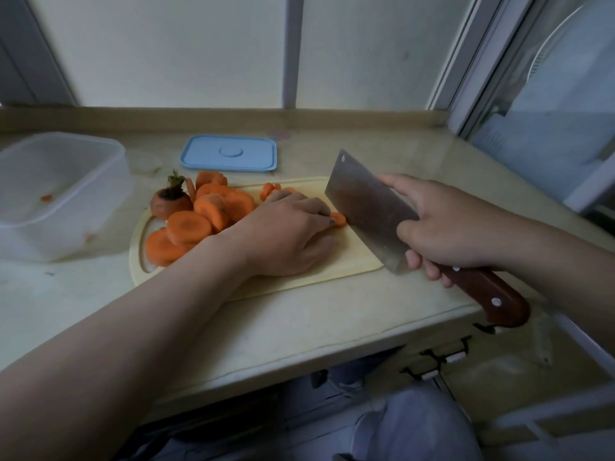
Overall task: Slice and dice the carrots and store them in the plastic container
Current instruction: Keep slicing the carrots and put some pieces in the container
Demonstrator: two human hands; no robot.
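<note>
The left hand [286, 234] is lying on the middle of the cutting board [299, 281], its fingers curled down over a small carrot piece [338, 219] and pinning it to the wood. The right hand [449, 227] is gripping the cleaver [366, 207] where blade meets wooden handle, with the forefinger stretching along the flat of the blade. The edge is coming down on the board just right of the piece, close against the left fingertips.

A heap of thick carrot slices [189, 226] is sitting on the board's left end, and the leafy carrot top [169, 201] is leaning at its far-left edge. The plastic container [66, 234] is standing on the counter [266, 327] left of the board, uncovered and holding only a scrap or two of orange. Its blue lid [229, 153] is lying flat just behind the board.

Raw carrot is stiff and dense, so it is likely resisting the blade and then giving way suddenly. The piece in hand looks small and rounded and is probably inclined to roll or skid on its damp cut face. It seems best held flat side down, with the fingertips tucked back and the knuckles guiding the blade. The cleaver looks heavy enough to cut through under its own weight. The slices are light and firm, fine for scooping up by the handful.
</note>
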